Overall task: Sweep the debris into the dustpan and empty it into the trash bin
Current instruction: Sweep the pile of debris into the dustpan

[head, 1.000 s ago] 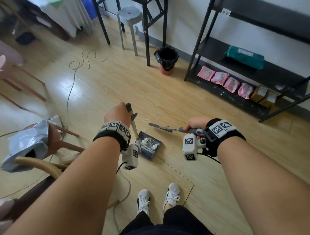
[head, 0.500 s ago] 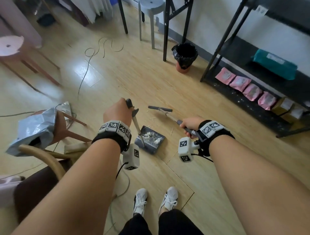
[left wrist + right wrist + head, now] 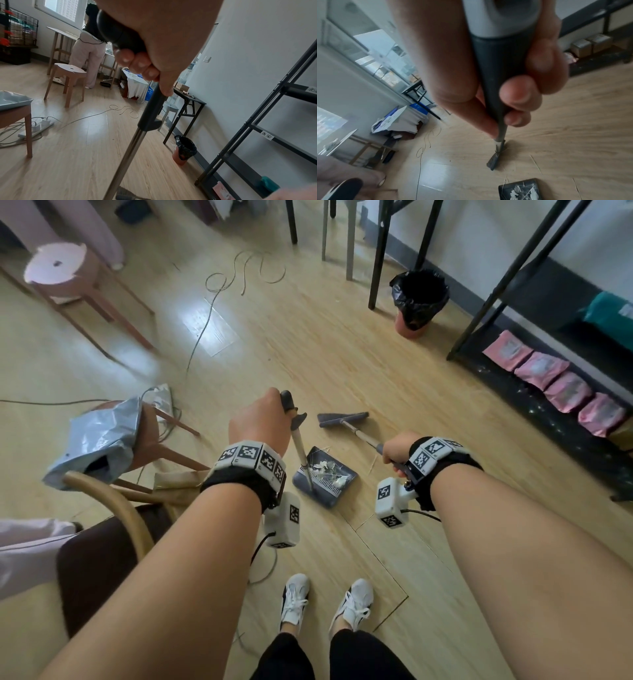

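Over on the left, a grey bag (image 3: 92,440) lies slumped on a wooden stool (image 3: 150,440), with a power strip (image 3: 162,398) and its cables on the floor just behind. Moving in, the left hand (image 3: 258,422) is wrapped tight around the black grip of the dustpan handle (image 3: 301,450), fingers curled fully round it, the metal shaft running down to the dustpan (image 3: 323,479). The pan sits flat on the wooden floor (image 3: 308,337) right in front of the person's white shoes (image 3: 325,604), and it has white scraps of debris (image 3: 327,469) lying inside it. A few thin straws lie on the boards just beside the pan's right edge. Next, the right hand (image 3: 397,448) clamps the broom handle (image 3: 363,436), thumb and fingers closed round the dark grip, and the broom head (image 3: 342,418) sits low just beyond the dustpan, near it but apart. Farther back and to the right, the trash bin (image 3: 419,299), lined with a black bag, stands against the wall, well apart from the pan. At the far right, pink packets (image 3: 548,381) line the bottom of a black shelf (image 3: 496,285).
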Motion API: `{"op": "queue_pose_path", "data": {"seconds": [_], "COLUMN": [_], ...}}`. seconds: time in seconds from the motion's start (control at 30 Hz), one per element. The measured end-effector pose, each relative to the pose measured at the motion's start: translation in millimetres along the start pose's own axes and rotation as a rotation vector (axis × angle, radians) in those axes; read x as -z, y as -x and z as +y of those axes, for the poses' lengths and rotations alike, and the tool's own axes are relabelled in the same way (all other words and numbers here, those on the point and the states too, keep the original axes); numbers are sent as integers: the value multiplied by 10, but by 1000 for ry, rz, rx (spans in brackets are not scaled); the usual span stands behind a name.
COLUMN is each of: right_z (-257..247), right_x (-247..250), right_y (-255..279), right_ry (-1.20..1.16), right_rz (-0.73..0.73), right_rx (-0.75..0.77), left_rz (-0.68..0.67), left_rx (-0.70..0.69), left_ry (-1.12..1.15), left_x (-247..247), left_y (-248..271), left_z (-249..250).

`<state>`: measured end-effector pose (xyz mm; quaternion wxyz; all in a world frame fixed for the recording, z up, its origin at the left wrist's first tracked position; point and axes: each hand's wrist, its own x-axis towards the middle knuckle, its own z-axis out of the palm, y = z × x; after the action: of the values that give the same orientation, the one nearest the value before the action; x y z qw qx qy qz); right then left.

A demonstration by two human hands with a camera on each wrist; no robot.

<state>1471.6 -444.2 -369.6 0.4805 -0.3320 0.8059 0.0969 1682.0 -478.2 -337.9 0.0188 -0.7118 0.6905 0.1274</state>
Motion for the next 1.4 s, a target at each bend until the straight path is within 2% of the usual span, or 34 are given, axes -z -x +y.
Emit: {"op": "queue_pose_path", "data": {"seconds": [0.2,0.33,0.5,0.6,0.93,1.07,1.17,1.27,1.4], "right_z": [208,389,592,686,1044,1151,1211,1213,1163], "right_x": [74,104,120,195,63,-116,-256,-357,-405], "right_y": [177,376,677,758,903,821,727,732,859], "right_ry": [45,175,216,130,-255,-426,-423,-316,-299], "right_rz": [-26,-83,-130,-167,-29,-39,-58,-96,-139], "right_rx": [87,28,54,42,-74,-138,-158,-114,-80], "left_rz": [-17,-26,-28,-47,-125,-142,-158,-146,-142], "left_rx": [-14,-8,-10,-22,-141,-142,-121,-115,-121], "left_ry": [8,7,16,24,0,-3,14,3,-2], "left_x": [24,-2,-32,-17,40,67,39,1,-12], "left_y": [50,105,198,278,527,561,552,558,577], "left_z": [29,31,9,17,89,77,2,-92,-130]}}
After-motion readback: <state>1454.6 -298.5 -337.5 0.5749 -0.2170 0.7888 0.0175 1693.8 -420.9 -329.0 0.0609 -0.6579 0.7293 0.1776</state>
